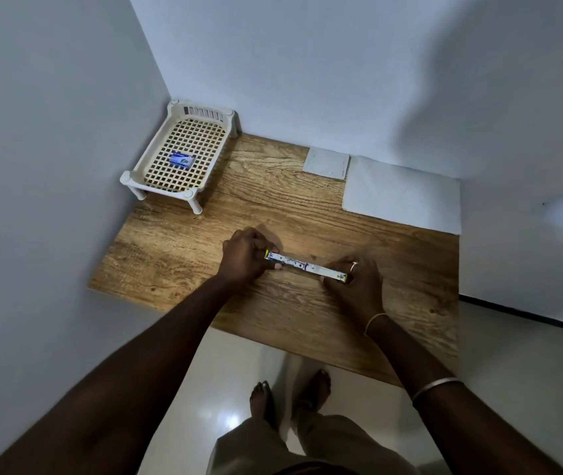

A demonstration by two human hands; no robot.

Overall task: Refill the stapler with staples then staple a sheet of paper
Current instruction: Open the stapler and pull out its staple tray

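- Two bare forearms (156,337) reach forward over a wooden table (273,200).
- The left hand (245,257) and right hand (358,279) each pinch one end of the stapler (305,266), seemingly opened flat on the table.
- This looks like the refilling step. Staples come next, likely from the blue staple box (182,160) in the white lattice tray (201,114), well apart.

Left hand (244,257) and right hand (358,279) pinch opposite ends of stapler (304,266), lying long and flat on worktop (273,200). Staple box (181,160) in basket (150,145), back left. Paper (403,197) back right.
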